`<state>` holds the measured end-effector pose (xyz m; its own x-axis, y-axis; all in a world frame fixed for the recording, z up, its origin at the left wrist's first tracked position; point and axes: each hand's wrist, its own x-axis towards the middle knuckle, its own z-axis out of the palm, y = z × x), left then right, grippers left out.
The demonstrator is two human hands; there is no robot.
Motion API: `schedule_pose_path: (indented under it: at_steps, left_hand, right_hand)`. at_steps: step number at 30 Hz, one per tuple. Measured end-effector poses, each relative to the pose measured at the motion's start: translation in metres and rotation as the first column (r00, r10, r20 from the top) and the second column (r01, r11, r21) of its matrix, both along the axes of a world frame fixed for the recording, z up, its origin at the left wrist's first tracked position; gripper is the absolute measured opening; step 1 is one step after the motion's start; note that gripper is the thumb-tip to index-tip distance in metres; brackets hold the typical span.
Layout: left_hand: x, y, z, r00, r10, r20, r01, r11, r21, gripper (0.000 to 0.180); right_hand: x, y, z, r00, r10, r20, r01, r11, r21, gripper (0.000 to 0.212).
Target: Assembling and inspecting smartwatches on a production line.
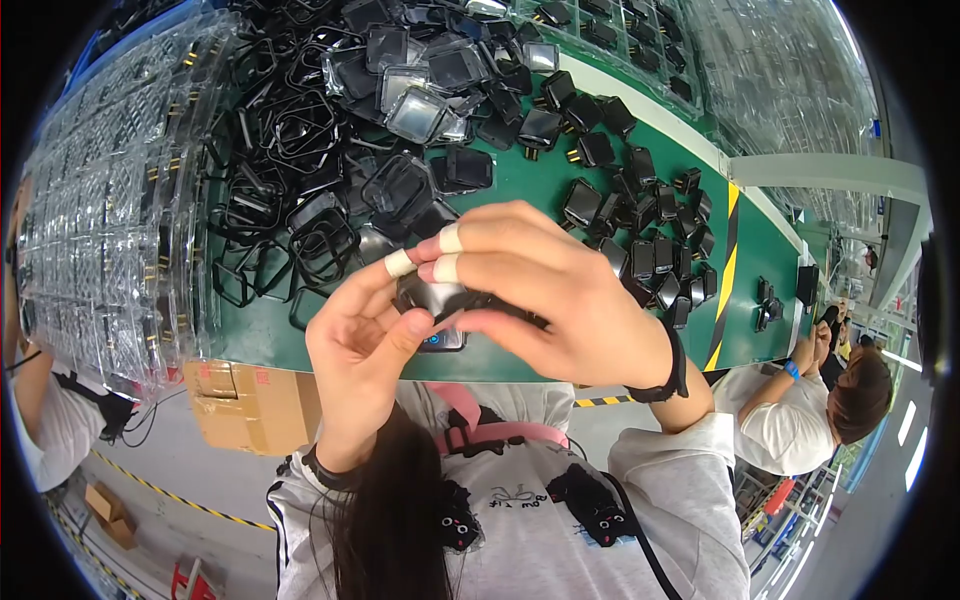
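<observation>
Both my hands meet over the near edge of the green table (530, 215). Between them is a small glossy dark piece with rounded corners (436, 297); its exact kind is partly hidden by my fingers. My left hand (362, 345) grips it from the left, thumb on the near side. From the right, my right hand (555, 290) pinches it with the thumb below and the fingers above. Pale finger covers (447, 268) wrap several fingertips. Just under the piece, a small dark device with a blue spot (445, 340) shows in part.
Loose black square frames (325, 245) heap at the left, with clear-filmed square covers (415, 113) behind. Black blocks with gold pins (650, 205) lie at the right. Stacked clear trays (110, 220) stand far left. A cardboard box (250, 405) sits below; another person (800, 420) works at the right.
</observation>
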<state>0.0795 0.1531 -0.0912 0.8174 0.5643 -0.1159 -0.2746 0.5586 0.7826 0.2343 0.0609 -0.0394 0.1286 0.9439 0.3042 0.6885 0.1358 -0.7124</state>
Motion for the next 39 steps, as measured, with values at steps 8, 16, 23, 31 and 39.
schedule_pose_path:
  at_steps: [8,16,23,31,39]
  left_hand:
    - [-0.011,0.008,0.000,0.987,-0.075,-0.142,0.111,0.956,0.270,0.039]
    - [-0.006,0.006,0.001,0.983,0.179,-0.032,-0.178,0.983,0.040,0.043]
    - [-0.005,0.010,-0.001,0.978,0.205,-0.046,-0.203,0.978,0.050,0.044]
    - [0.013,0.004,0.005,0.998,0.061,-0.003,-0.061,0.998,0.007,0.045]
    - [0.021,-0.011,0.016,0.995,-0.098,0.027,0.096,0.992,0.080,0.055]
  right_hand:
    - [0.014,0.006,-0.010,0.623,-0.144,-0.769,-0.096,0.961,-0.258,0.019]
    - [0.069,0.068,-0.019,0.939,-0.095,0.330,0.066,0.993,0.098,0.024]
    - [0.081,0.073,-0.022,0.986,0.057,0.159,-0.076,0.991,0.114,0.025]
    - [0.028,0.012,0.030,0.920,-0.172,-0.353,0.073,0.958,-0.276,0.024]
    - [0.026,-0.012,0.008,0.958,-0.146,-0.247,0.098,0.975,-0.198,0.027]
